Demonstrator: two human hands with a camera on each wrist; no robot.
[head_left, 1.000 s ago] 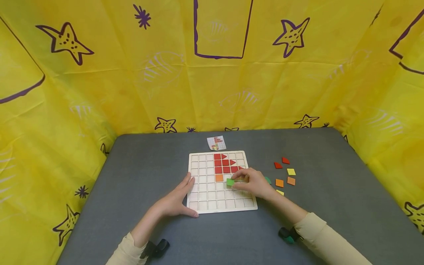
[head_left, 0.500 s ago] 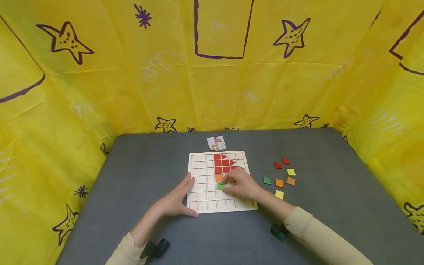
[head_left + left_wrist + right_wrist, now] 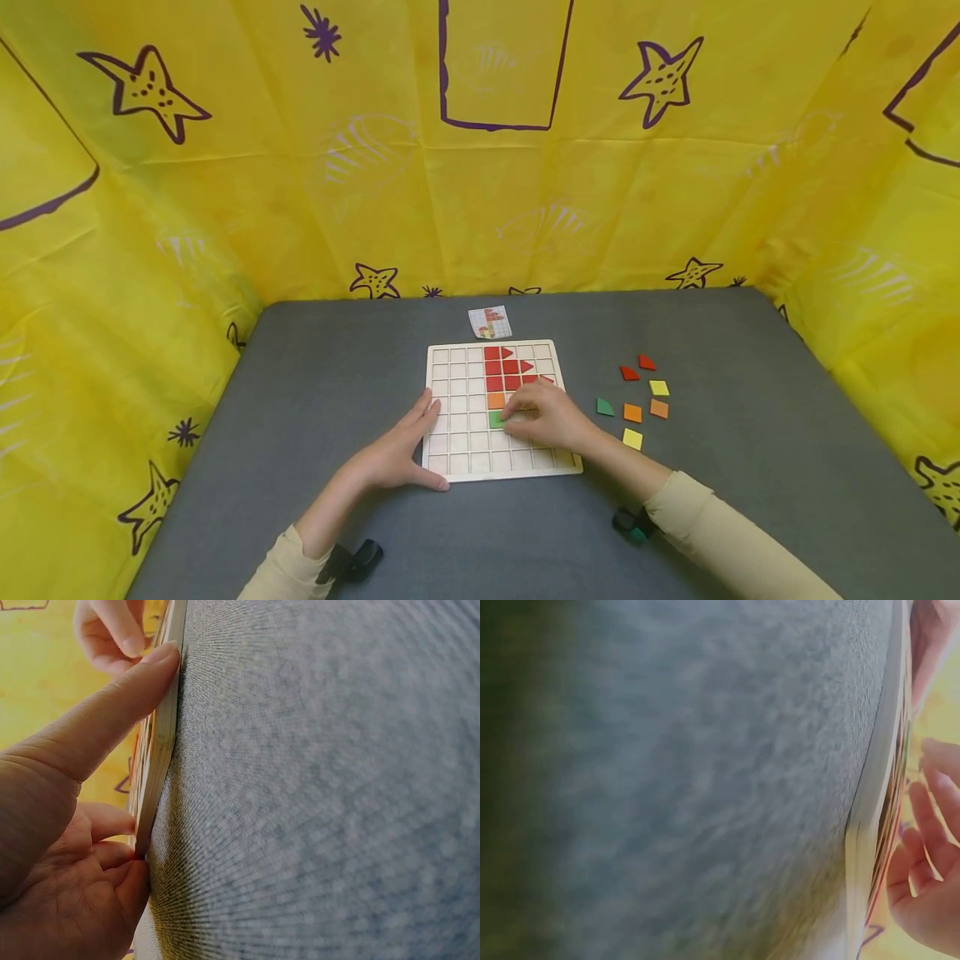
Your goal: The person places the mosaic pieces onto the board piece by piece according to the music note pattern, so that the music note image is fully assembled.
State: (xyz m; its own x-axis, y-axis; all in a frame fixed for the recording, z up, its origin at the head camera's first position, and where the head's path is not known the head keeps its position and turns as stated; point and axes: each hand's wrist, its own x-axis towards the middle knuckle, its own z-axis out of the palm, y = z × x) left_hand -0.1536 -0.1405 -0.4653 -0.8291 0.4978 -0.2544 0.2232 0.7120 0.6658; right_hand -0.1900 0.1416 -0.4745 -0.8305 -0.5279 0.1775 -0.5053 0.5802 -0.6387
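Note:
A light wooden grid board (image 3: 458,435) lies on the dark grey table. My left hand (image 3: 400,450) holds its near left corner, the thumb on the front edge and the fingers along the left side. With thumb and fingertips my right hand (image 3: 552,418) pinches a green square tile (image 3: 495,419) at a cell of the board; the fingers hide its right part. Just above that cell sits an orange square tile (image 3: 496,401). Several red tiles (image 3: 492,368), squares and triangles, fill cells farther up. In the left wrist view, the left thumb (image 3: 150,679) presses the board's edge (image 3: 161,750).
Behind the board lies a small printed card (image 3: 490,322) with a coloured pattern. Loose tiles lie to the right: a green quarter-round (image 3: 604,407), orange squares (image 3: 632,412), yellow squares (image 3: 632,438) and red pieces (image 3: 629,373). A yellow patterned cloth (image 3: 480,208) surrounds the table.
My right hand has carried the green square tile left across the board to the cell below the orange one, where the tile has shifted slightly farther left. My left hand has stayed put.

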